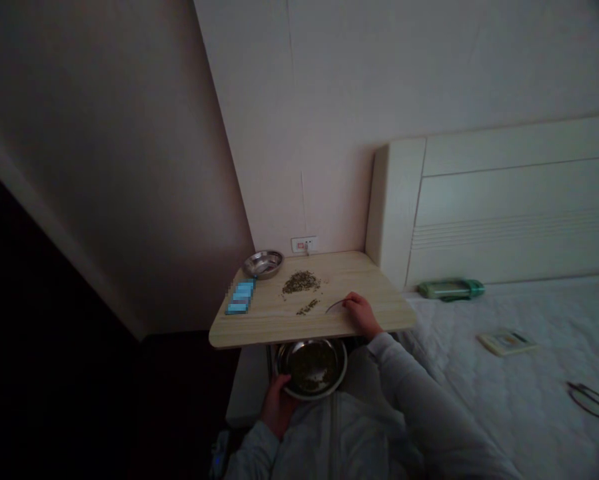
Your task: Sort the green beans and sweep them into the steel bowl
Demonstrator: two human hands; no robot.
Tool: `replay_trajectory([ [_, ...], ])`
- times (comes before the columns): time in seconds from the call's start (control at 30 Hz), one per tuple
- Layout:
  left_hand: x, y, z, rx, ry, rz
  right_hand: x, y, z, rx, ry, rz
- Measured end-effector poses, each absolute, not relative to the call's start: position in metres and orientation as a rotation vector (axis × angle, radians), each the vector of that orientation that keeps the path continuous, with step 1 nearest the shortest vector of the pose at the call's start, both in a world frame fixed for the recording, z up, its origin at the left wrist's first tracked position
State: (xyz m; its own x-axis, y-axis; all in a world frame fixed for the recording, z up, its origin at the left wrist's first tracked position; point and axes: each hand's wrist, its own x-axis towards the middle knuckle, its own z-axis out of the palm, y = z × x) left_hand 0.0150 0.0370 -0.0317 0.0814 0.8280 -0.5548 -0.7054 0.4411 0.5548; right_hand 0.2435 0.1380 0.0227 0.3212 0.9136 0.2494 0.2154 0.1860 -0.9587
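My left hand is closed on the near left rim of a shiny metal bowl, held below the front edge of the small wooden table. Small greenish grains lie inside it. Over the table's right half, my right hand is closed on a thin, curved, dark strip, whose exact kind I cannot make out. Its free tip comes down near a short row of dark green grains. Behind that row lies a larger grain pile, with a few loose bits around it.
A second metal bowl stands at the table's back left, with a phone with a lit screen in front of it. A wall socket sits behind. On the bed to the right are a green case, a small box-like item and glasses.
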Motion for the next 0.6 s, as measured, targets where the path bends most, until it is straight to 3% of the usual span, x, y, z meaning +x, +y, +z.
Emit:
replay_trajectory([
  [0.6, 0.0143, 0.0380, -0.0336, 0.130, 0.930, 1.180, 0.2439, 0.1393, 0.0208, -1.288, -1.201, 0.731],
])
